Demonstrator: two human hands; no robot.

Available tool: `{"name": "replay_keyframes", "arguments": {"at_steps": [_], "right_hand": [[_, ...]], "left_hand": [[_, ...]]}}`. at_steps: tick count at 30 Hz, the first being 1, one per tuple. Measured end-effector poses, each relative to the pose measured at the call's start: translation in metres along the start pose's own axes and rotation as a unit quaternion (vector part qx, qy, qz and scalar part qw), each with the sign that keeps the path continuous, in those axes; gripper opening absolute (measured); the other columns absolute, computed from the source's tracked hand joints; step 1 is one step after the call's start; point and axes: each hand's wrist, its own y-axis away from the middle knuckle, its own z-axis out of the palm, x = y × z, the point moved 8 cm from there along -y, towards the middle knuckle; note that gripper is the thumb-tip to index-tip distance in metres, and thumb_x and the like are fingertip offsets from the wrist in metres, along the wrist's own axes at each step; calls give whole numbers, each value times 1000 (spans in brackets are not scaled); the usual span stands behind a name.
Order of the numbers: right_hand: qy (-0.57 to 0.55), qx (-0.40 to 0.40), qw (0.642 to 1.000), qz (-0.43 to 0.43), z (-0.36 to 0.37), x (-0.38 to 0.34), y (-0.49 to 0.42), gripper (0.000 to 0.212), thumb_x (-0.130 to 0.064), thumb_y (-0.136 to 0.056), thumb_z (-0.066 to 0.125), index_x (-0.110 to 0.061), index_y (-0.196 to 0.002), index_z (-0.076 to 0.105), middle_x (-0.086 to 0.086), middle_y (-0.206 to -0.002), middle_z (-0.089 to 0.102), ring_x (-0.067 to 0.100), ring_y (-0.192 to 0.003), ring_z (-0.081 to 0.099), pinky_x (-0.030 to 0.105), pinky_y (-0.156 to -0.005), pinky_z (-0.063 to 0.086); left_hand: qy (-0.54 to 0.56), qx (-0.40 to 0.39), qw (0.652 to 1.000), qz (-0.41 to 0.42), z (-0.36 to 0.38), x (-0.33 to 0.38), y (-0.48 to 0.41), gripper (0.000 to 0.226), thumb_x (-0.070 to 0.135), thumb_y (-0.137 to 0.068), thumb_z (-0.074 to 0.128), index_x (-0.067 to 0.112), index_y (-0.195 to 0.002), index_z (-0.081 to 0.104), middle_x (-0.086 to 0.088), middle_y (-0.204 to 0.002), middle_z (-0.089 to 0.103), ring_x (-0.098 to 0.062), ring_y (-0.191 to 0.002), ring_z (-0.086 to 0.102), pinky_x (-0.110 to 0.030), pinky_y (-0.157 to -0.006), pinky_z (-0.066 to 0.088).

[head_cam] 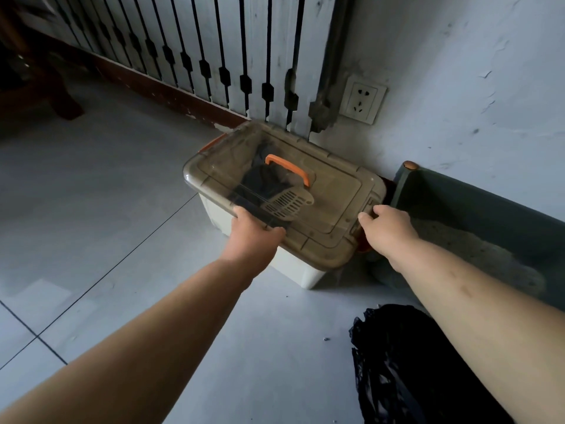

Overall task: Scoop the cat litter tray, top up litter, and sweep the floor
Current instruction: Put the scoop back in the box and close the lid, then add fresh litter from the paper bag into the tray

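A white storage box (293, 270) stands on the floor by the wall, closed by a brown see-through lid (333, 194) with an orange handle (289, 166). Under the lid a slotted litter scoop (287, 205) and a dark bag show. My left hand (253, 231) grips the lid's near edge. At the lid's right end my right hand (388, 228) holds the rim, over an orange latch (363, 244). To the right sits the grey-green litter tray (452, 194) with pale litter (477, 252) inside.
A black rubbish bag (406, 365) lies on the tiled floor at the lower right, under my right forearm. A wall socket (362, 99) and a slatted white panel (244, 50) are behind the box. Dark wooden furniture (36, 87) stands at the far left.
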Motion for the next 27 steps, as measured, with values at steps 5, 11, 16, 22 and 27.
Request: {"name": "replay_keyframes", "arguments": {"at_steps": [5,11,16,22,27], "right_hand": [[-48,-18,998,-41,-16,8,11,49,-37,-96,50,-19,-141,44,11,-141,43,28,-114,54,37,-93,46],[2,-18,997,-75,-69,36,39,36,-38,-96,49,-21,-128,56,5,-131,53,23,-98,61,35,-81,51],[64,-22,994,-91,-118,73,56,31,-32,-99,47,-13,-118,63,4,-118,64,20,-88,62,27,-71,49],[104,-29,989,-98,-170,133,62,20,-35,-96,52,-23,-102,66,-6,-99,68,15,-78,63,23,-63,44],[54,-62,992,-92,-181,204,67,13,-35,-94,56,-28,-95,66,-10,-86,68,7,-61,58,30,-64,52]], "left_hand": [[-173,52,982,48,7,20,21,76,34,-87,58,7,-149,23,-12,-156,22,-33,-145,20,-48,-117,30],[-241,-62,955,162,65,72,73,81,34,-96,50,9,-156,2,-10,-164,-10,-24,-151,-10,-35,-121,2],[-268,-160,922,231,132,102,113,82,35,-95,54,11,-156,4,-8,-165,-6,-22,-151,-7,-33,-120,4],[-335,-242,859,301,208,147,157,70,35,-97,51,19,-156,16,-2,-164,6,-20,-151,3,-33,-120,11],[-405,-284,815,301,254,156,188,58,34,-97,50,17,-149,31,-3,-155,27,-24,-145,21,-37,-117,23]]}}
